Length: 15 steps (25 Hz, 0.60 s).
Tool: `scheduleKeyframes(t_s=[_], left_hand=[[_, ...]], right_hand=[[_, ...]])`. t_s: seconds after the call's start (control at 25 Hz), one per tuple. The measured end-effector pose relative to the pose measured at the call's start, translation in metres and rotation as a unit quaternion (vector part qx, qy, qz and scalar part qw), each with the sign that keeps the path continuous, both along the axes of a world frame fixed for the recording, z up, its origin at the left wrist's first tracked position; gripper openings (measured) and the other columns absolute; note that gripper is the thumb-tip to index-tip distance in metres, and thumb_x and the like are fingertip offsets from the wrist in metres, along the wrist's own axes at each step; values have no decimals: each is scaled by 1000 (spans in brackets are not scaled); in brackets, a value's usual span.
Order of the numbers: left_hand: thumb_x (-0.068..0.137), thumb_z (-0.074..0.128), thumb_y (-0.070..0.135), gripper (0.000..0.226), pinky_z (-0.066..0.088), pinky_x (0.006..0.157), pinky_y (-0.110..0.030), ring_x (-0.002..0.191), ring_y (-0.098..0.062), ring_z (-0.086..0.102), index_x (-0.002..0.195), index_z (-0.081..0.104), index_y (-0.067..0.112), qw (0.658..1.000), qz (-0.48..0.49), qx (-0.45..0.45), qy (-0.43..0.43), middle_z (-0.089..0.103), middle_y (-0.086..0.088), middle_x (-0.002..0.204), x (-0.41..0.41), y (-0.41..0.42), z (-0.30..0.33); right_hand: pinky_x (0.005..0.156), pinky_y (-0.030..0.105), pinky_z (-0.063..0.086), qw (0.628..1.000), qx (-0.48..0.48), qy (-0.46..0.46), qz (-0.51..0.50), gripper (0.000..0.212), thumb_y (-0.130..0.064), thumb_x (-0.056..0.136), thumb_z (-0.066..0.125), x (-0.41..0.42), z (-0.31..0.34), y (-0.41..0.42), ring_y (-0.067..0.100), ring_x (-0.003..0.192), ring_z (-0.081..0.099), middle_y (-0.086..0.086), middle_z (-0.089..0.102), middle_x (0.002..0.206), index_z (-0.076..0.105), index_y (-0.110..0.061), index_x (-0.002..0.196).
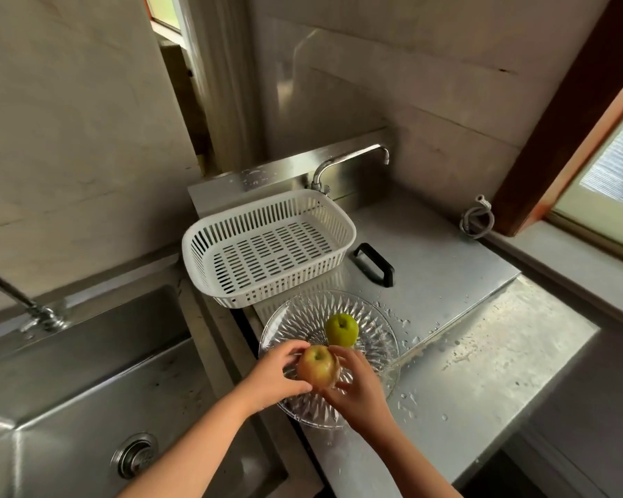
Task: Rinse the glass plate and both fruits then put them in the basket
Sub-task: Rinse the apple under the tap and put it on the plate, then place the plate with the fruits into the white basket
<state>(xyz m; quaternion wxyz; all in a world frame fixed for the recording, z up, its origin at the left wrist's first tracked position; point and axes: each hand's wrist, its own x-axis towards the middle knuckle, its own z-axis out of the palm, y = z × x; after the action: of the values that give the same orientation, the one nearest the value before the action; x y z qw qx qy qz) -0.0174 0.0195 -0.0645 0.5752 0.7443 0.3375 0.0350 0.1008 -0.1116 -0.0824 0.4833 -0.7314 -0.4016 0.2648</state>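
A cut-glass plate (pixel 374 318) lies on the steel counter right of the sink. A green apple (pixel 341 329) sits on its far half. Over the plate's near half I hold a reddish-yellow apple (pixel 317 364) between both hands: my left hand (pixel 277 375) cups its left side, my right hand (pixel 356 386) grips its right side and underside. The white slotted basket (pixel 267 253) stands behind the plate, with nothing in it.
A deep steel sink (pixel 87 372) with a drain (pixel 134 458) and its tap (pixel 18 300) is at the left. A second tap (pixel 349 159) rises behind the basket. A black handle (pixel 374 264) sits on a steel lid. Water drops dot the counter (pixel 482 372).
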Motion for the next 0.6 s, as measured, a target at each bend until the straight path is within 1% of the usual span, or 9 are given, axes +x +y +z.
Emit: scheduleKeyframes(t_s=[0.08,0.16,0.24,0.32,0.4,0.48,0.56,0.6], left_hand=[[66,75,2,64,43,83,-7,120,-7,46,119,49,27,1000,-5,-7,-2,49,8,126,0,0,-6],[66,75,3,63,42,81,-4,120,-6,46,118,50,29,1000,-3,-12,-8,49,10,126,0,2,-7],[67,74,2,63,42,86,-6,120,-8,47,121,50,26,1000,0,-22,-10,49,8,127,0,3,-8],[68,74,1,66,40,96,-15,122,-10,47,126,49,21,1000,3,-26,-7,49,6,127,-2,3,-7],[69,74,1,69,38,99,-19,124,-11,46,130,46,18,1000,9,-28,-4,49,6,128,-3,3,-6],[69,74,1,74,37,100,-19,124,-9,43,134,43,18,999,7,-42,2,47,6,129,-6,3,-5],[70,74,2,74,41,93,-13,121,-8,45,134,42,20,999,-1,-54,6,48,7,127,-11,4,-1],[71,73,2,69,45,88,-11,119,-9,49,132,44,21,998,3,-58,4,50,6,125,-13,7,2]], right_hand=[[78,25,58,1000,-5,19,-4,58,-17,67,78,-2,-4,-2,13,111,55,-3,53,119,54,-21,120],[77,22,58,999,1,31,-8,59,-13,68,77,-2,-5,-4,11,111,54,-4,52,119,52,-26,119],[76,19,56,999,2,33,-13,60,-12,68,76,-2,-6,-5,7,110,54,-7,52,118,49,-35,116],[75,17,55,999,1,38,-11,63,-9,67,75,0,-5,-10,5,108,55,-10,51,117,46,-44,111],[74,16,55,999,0,33,-5,64,-7,68,75,6,-3,-16,6,104,58,-12,52,114,45,-47,108],[73,15,55,1000,-3,25,-9,58,-7,70,74,14,0,-23,6,99,61,-9,55,113,48,-43,108],[73,24,57,999,-13,-9,-47,45,-10,74,73,26,6,-27,5,89,64,-3,60,111,55,-34,108],[72,28,57,996,-19,-28,-82,38,-12,76,72,34,9,-28,3,82,64,0,63,109,59,-28,108]])
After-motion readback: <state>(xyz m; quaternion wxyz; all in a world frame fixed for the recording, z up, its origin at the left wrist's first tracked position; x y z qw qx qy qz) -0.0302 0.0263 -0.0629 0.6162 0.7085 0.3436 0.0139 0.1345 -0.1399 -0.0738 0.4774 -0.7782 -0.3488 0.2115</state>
